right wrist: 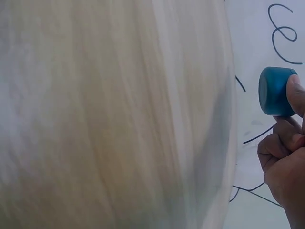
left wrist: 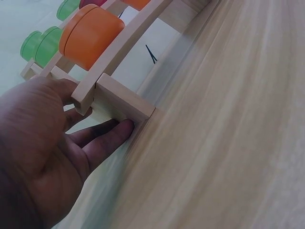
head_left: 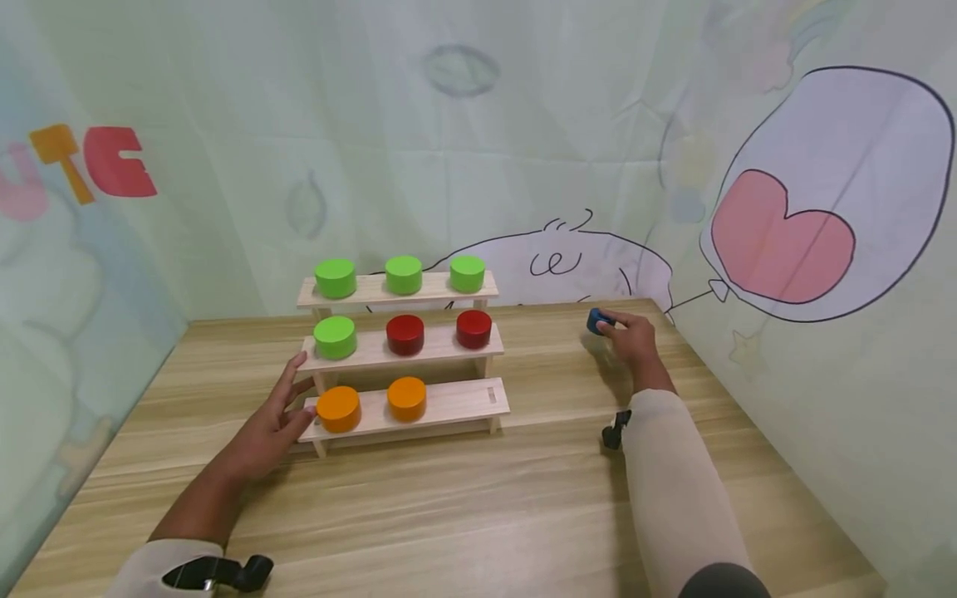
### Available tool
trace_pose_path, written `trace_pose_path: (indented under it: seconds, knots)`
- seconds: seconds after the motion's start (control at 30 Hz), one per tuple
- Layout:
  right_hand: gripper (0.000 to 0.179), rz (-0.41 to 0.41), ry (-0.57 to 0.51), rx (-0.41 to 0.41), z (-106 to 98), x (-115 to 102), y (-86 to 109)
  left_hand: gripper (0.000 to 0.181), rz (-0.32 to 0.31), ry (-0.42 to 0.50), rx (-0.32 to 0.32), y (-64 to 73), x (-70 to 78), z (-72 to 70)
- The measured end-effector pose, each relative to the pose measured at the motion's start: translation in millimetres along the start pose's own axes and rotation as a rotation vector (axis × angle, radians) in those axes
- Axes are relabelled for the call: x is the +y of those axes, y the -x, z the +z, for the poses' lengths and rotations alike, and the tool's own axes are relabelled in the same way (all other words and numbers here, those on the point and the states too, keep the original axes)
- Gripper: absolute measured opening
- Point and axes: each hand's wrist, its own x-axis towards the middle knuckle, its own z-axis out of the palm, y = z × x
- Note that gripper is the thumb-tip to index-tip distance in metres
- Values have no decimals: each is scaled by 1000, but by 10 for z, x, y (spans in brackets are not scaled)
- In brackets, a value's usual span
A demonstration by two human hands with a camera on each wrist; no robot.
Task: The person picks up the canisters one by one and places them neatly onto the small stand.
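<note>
My right hand (head_left: pixel 633 340) pinches a small blue round block (head_left: pixel 596 321) between thumb and fingers, over the right back of the table. In the right wrist view this block (right wrist: pixel 274 91) looks like a smooth, short cylinder. My left hand (head_left: pixel 263 432) holds the left end of a three-tier wooden display rack (head_left: pixel 458 402). The left wrist view shows the thumb at the plank's end and fingers (left wrist: pixel 112 140) reaching under it beside the support leg (left wrist: pixel 126 98). Close to that hand, an orange block (head_left: pixel 339 409) sits on the lowest tier, with a second orange block (head_left: pixel 407 399) to its right.
Three green blocks (head_left: pixel 404 275) line the top tier. The middle tier carries a green block (head_left: pixel 335 338) at left and two red blocks (head_left: pixel 405 335). The rack stands on a wood-grain table (head_left: pixel 449 507), with a printed curtain (head_left: pixel 463 149) behind and at the sides.
</note>
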Motion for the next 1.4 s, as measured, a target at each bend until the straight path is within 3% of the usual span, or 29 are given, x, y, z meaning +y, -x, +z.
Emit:
trace_pose_path:
  seconds: [0.33, 0.53, 0.97, 1.4]
  knots:
    - [42, -142, 43, 54, -94, -194, 19, 87, -10, -1, -2, 4, 21, 6]
    - [39, -195, -19, 92, -154, -339, 50, 87, 2, -5, 1, 14, 18, 6]
    - [39, -256, -41, 57, -237, -627, 295, 87, 2, 2, 0, 11, 24, -2]
    - [37, -444, -111, -9, -121, -896, 639, 88, -14, 0, -1, 10, 26, 5]
